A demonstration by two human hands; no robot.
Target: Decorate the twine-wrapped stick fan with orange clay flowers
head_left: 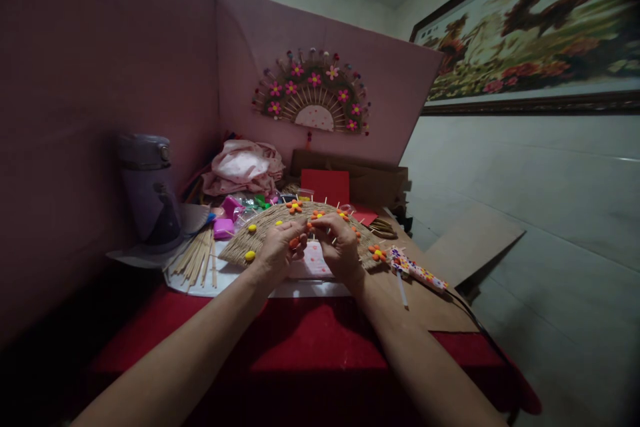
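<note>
A woven straw fan point(260, 230) lies flat on the table, dotted with orange clay flowers point(295, 206) and yellow dots point(249, 255). Both hands meet over its middle. My left hand point(277, 250) is closed in a pinch on a small orange clay piece point(295, 241). My right hand point(341, 245) is curled, fingertips pressed together against the same piece. Another orange flower point(377, 253) sits on the fan just right of my right wrist.
A purple flask point(148, 190) stands at the left, with a bundle of thin sticks point(196, 260) beside it. Small clay tubs point(223, 228) and a pink cloth point(243, 167) lie behind. A finished flower fan point(313, 93) hangs on the pink board. A spotted stick point(419, 272) lies right.
</note>
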